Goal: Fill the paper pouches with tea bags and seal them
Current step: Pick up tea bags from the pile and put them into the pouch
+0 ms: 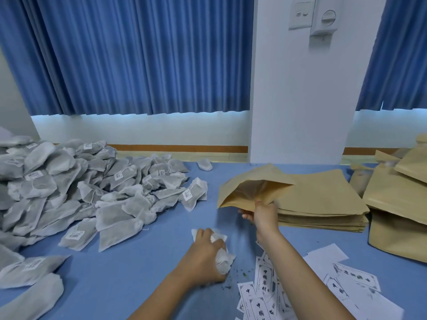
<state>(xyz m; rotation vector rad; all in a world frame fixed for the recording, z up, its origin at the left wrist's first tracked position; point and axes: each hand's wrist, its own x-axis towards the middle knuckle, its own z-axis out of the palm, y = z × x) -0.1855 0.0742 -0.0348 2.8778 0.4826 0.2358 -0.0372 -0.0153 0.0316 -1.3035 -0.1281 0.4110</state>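
My right hand (263, 215) pinches the lower edge of a brown paper pouch (251, 187), lifted off the table with its mouth gaping open toward me. My left hand (205, 252) rests on the blue table (143, 273) near the middle, fingers closed around a bunch of white tea bags (223, 259). A large heap of grey-white tea bags (76, 192) with barcode tags covers the left side. A flat stack of empty pouches (323, 204) lies just behind my right hand.
Larger brown bags (397, 204) pile up at the right edge. White printed labels (300, 292) are scattered at the front right, with tea crumbs beside them. One stray tea bag (204, 164) lies at the table's far edge. A white pillar and blue curtains stand behind.
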